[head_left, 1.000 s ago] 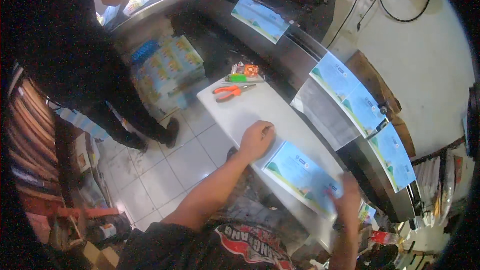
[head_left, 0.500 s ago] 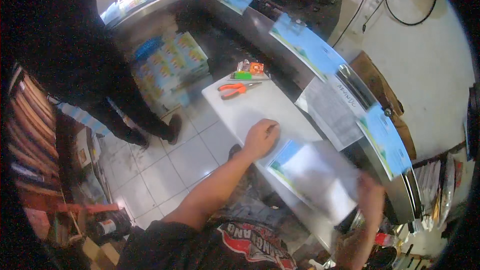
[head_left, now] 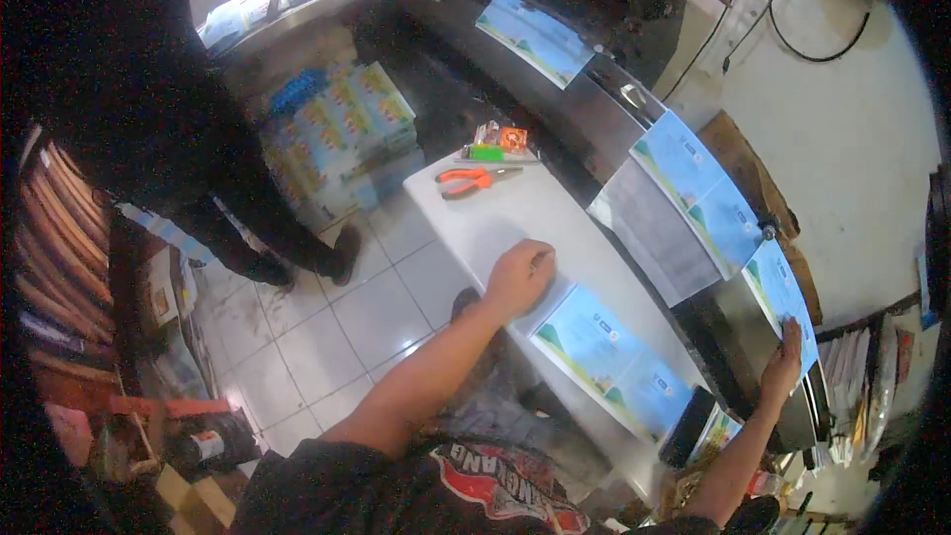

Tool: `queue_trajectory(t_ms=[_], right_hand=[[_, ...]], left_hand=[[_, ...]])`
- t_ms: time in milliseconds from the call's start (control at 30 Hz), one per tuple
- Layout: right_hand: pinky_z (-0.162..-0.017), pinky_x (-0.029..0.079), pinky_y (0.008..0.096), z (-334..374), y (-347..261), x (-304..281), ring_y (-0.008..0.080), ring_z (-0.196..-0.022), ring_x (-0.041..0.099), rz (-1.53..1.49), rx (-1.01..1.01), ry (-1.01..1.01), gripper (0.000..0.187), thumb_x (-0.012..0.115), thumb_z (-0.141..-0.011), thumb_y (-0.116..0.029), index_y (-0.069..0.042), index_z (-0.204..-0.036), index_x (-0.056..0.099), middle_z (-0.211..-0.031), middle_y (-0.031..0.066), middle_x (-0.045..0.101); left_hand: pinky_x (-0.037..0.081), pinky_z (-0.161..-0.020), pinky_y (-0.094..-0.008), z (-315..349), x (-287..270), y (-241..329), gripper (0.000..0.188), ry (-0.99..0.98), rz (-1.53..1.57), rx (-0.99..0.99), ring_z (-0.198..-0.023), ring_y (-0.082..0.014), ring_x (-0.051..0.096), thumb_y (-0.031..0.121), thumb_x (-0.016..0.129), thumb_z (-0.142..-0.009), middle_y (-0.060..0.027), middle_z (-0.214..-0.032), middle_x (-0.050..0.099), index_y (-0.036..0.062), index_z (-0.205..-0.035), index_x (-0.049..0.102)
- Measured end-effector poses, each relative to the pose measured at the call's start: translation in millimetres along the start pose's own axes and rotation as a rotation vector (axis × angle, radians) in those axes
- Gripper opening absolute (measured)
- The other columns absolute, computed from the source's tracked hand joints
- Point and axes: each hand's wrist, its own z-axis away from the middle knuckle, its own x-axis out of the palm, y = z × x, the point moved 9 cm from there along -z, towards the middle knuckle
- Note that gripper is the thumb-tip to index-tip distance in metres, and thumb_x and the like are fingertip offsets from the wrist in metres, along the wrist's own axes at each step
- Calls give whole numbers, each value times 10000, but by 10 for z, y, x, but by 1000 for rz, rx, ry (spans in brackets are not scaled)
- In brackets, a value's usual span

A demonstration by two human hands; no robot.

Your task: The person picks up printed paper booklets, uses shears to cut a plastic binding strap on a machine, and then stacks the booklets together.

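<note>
At the far left, a person in dark clothing [head_left: 119, 89] stands on the tiled floor [head_left: 342, 342]; to the right of the feet, a stack of printed sheets [head_left: 347, 134] is located beyond the far left corner of the white surface [head_left: 485, 223]. Orange-handled pliers [head_left: 464, 181] lie on the surface near that corner, tips directed toward the right edge. Just beyond the pliers, at the far end, are a small green item [head_left: 485, 153] and an orange packet [head_left: 513, 138]. The left hand [head_left: 520, 277] rests near the left edge of the surface, fingers curled; whether it holds anything cannot be determined. Adjacent to it, a stack of blue sheets [head_left: 614, 359] lies lengthwise along the left edge, toward the near end. A dark rectangular object [head_left: 686, 426] is positioned at the near end of this stack. Beyond the right edge of the surface, a grey sheet [head_left: 654, 228] hangs at the near side of the long machine bed [head_left: 606, 107]. Further blue printed sheets [head_left: 698, 193] are laid in a row along the bed. At the far right, the right hand [head_left: 783, 367] has its fingers extended and close together over the nearest sheet [head_left: 778, 287] of the row; whether it pinches that sheet cannot be determined.
</note>
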Motion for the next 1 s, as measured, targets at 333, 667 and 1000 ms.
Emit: queue_trajectory(t_ms=[333,667,1000], right_hand=[[-1054,402,449,463,-970,177,386,-1251,514,-184,72,-333,446,611,-862,-105,-37,-1299,554,-1350,197,547],[-960,478,456,1374,-2889,91,370,-1190,540,-201,-390,-731,642,721,-790,-397,-53,-1287,503,-1294,204,543],[-755,521,460,576,-2092,-244,405,-845,655,12,-182,-534,220,517,-896,-146,-55,-1008,682,-933,198,681]], left_hand=[[532,-749,-366,-7,33,44,235,-17,1,12,-840,-298,671,191,626,-895,-183,-954,673,-2,-1023,671],[527,-747,-378,21,80,-25,243,-33,48,-24,-830,-316,659,220,616,-896,-169,-953,665,15,-1018,665],[529,-768,-385,-6,12,-11,267,-30,12,-35,-864,-325,666,220,620,-892,-185,-988,669,10,-1053,659]])
